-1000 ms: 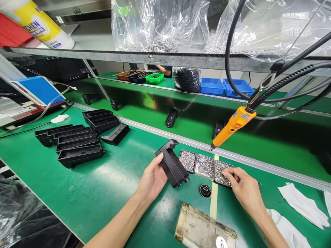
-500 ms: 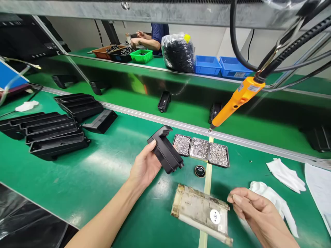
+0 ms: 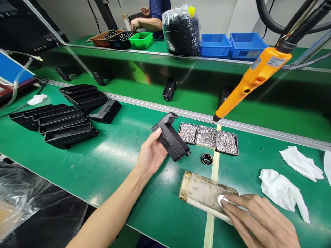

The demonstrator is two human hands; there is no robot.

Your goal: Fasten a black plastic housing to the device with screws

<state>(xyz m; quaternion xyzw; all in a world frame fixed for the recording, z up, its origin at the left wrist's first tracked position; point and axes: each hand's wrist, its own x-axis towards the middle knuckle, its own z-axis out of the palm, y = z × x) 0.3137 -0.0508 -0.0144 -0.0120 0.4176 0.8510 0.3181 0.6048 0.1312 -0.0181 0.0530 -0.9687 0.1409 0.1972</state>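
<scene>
Two hands are at work over the green bench (image 3: 77, 165). The fingers (image 3: 158, 132) of the left hand (image 3: 151, 155) are closed around a black plastic housing (image 3: 172, 139), holding it tilted just above the bench surface, its hooked end pointing up and away from the person. The right hand (image 3: 258, 220) lies low at the near edge, its fingers (image 3: 234, 206) stretched out flat and loosely spread, gripping nothing; the fingertips rest on a worn, tape-wrapped block (image 3: 204, 194) and touch a small white disc (image 3: 221, 199) that sits on its top. Just beyond the housing stand three small trays of screws (image 3: 208, 137) in a row, side by side, and a round black cap (image 3: 207, 158) lies between the trays and the block. An orange electric screwdriver (image 3: 252, 81) hangs on its cable above the trays, tip pointing down near the metal rail. To the right lie white cloths (image 3: 281, 191). To the left, well apart from the hands, black housings (image 3: 64, 120) lie in stacked rows. Across the conveyor sit two blue bins (image 3: 230, 44), a bag of black parts (image 3: 181, 29), a green bin (image 3: 141, 39), and another person's hand (image 3: 134, 26) working there.
</scene>
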